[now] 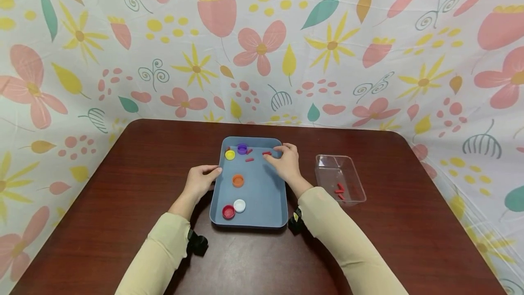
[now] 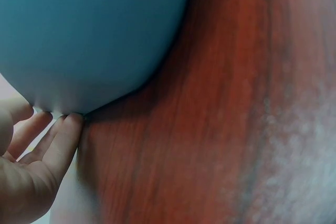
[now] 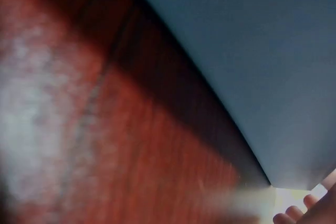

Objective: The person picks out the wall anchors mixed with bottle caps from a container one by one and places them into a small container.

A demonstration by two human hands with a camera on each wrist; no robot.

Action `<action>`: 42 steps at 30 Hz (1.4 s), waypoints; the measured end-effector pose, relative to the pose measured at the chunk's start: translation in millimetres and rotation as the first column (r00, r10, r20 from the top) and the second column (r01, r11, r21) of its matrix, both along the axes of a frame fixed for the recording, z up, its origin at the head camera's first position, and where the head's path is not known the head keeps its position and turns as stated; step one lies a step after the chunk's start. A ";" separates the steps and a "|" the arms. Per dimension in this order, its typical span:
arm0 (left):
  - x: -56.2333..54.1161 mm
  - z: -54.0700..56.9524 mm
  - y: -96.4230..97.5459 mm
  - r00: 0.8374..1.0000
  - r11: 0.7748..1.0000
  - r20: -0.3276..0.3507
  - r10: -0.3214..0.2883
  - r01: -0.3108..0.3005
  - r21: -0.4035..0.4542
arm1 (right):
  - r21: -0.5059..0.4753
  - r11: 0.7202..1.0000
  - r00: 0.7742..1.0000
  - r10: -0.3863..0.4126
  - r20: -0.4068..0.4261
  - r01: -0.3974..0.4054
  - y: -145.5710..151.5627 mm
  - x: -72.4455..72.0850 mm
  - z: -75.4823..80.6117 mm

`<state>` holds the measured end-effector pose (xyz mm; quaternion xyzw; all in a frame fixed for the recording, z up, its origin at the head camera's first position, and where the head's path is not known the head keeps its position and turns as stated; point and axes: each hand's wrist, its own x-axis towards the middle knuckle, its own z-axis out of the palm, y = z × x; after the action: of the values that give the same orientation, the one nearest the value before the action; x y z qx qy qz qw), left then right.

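Note:
A blue-grey tray point(image 1: 262, 195) lies on the table. My left hand point(image 1: 200, 180) holds its left rim, fingertips against the edge in the left wrist view. Over the tray's far right corner is my right hand point(image 1: 287, 163), thumb and index finger apart around a short red stick point(image 1: 267, 153); whether they touch it is too small to tell. Other red sticks point(image 1: 249, 159) lie near the purple cap point(image 1: 242, 149) and yellow cap point(image 1: 230, 155). An orange cap point(image 1: 238, 180) sits mid-tray, with a white cap point(image 1: 239, 205) and red cap point(image 1: 228, 212) at the near left.
A clear plastic box point(image 1: 357, 181) stands right of the tray with several red sticks point(image 1: 339, 190) inside. The dark brown table point(image 1: 143, 172) extends around them. Behind hangs a flower-printed cloth point(image 1: 262, 94). Black wrist cameras point(image 1: 198, 243) are strapped at both sleeves.

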<state>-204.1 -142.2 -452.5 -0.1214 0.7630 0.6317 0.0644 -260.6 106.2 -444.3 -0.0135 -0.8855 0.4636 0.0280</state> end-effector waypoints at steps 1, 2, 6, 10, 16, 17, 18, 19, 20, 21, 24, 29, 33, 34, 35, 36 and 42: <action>-0.2 0.1 -0.1 1.000 1.000 0.001 0.000 0.000 0.000 | 0.016 1.000 1.000 -0.006 0.010 0.006 -0.9 -0.6 0.5; -0.6 0.2 -0.3 1.000 1.000 0.004 0.001 -0.001 0.001 | 0.040 0.999 1.000 -0.010 0.017 0.009 -1.7 -1.4 0.8; -2.4 0.8 -1.3 1.000 1.000 0.001 0.001 -0.001 -0.002 | 0.131 0.991 0.999 -0.022 0.028 0.018 -4.4 -4.4 2.5; -3.4 2.2 -1.0 1.000 1.000 0.000 0.001 -0.001 -0.003 | 0.196 0.980 0.999 -0.031 0.033 0.024 -5.8 -7.6 3.3; -3.7 4.1 -0.5 1.000 1.000 -0.007 0.003 -0.003 0.000 | 0.315 0.949 0.999 -0.034 0.029 0.023 -7.6 -12.4 4.9; -3.7 4.0 -0.6 1.000 1.000 -0.008 0.005 -0.005 0.001 | 0.332 0.943 0.999 -0.033 0.030 0.021 -8.0 -13.2 5.4; -3.9 3.6 -0.5 1.000 1.000 -0.009 0.007 -0.007 0.001 | 0.347 0.938 0.999 -0.035 0.034 0.021 -8.4 -14.0 6.0; -3.9 3.1 -0.2 1.000 1.000 -0.007 0.008 -0.008 0.001 | 0.360 0.933 0.999 -0.037 0.038 0.021 -8.5 -14.7 6.2; -3.7 2.6 0.2 1.000 1.000 -0.005 0.008 -0.008 0.002 | 0.373 0.928 0.998 -0.039 0.044 0.020 -8.4 -15.3 6.4; -3.6 1.5 0.7 1.000 1.000 -0.001 0.008 -0.008 0.002 | 0.387 0.922 0.998 -0.041 0.049 0.019 -8.2 -15.6 6.2; -2.1 -1.1 2.9 1.000 1.000 0.006 0.010 -0.010 0.003 | 0.430 0.903 0.998 -0.044 0.055 0.016 -7.1 -15.6 6.0; 0.5 -3.6 3.8 1.000 1.000 0.007 0.014 -0.014 -0.001 | 0.477 0.879 0.998 -0.036 0.050 0.008 -6.9 -17.0 3.3; 0.8 -4.4 3.4 1.000 1.000 0.006 0.016 -0.016 -0.005 | 0.504 0.864 0.998 -0.035 0.051 0.004 -8.0 -19.4 1.0; 0.7 -4.4 3.3 1.000 1.000 0.007 0.016 -0.016 -0.004 | 0.513 0.859 0.998 -0.035 0.050 0.004 -8.4 -20.0 0.4; 0.5 -4.4 3.2 1.000 1.000 0.009 0.018 -0.018 -0.004 | 0.522 0.853 0.998 -0.034 0.049 0.004 -8.9 -20.5 0.1; 0.4 -4.4 3.0 1.000 1.000 0.010 0.019 -0.019 -0.005 | 0.530 0.848 0.998 -0.034 0.048 0.003 -9.5 -21.1 -0.3; -0.3 -4.2 1.2 1.000 1.000 0.007 0.026 -0.026 -0.013 | 0.595 0.804 0.999 -0.017 0.052 -0.017 -13.5 -24.7 -2.6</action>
<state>-204.5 -141.0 -456.7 -0.1339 0.7651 0.6271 0.0579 -285.3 92.7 -446.8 -0.0167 -0.9866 0.1623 0.0067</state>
